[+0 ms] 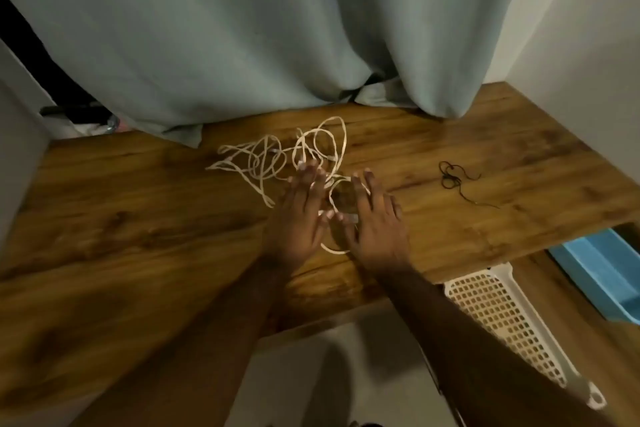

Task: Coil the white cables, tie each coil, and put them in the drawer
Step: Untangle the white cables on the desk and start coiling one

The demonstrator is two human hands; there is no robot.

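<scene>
The white cables [277, 159] lie tangled on the wooden desk [138, 218] at twelve o'clock from both hands. The left hand [298, 215] and right hand [374, 225] rest on the nearest loops with fingers straight, gripping nothing. The person should free one strand before winding even loops. How many cables cannot be told; one black string [453, 178] lies at three o'clock.

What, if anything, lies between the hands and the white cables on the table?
Nothing visible. Both the left hand and the right hand already rest, fingers straight, on the loose white cables on the wooden table.
</scene>
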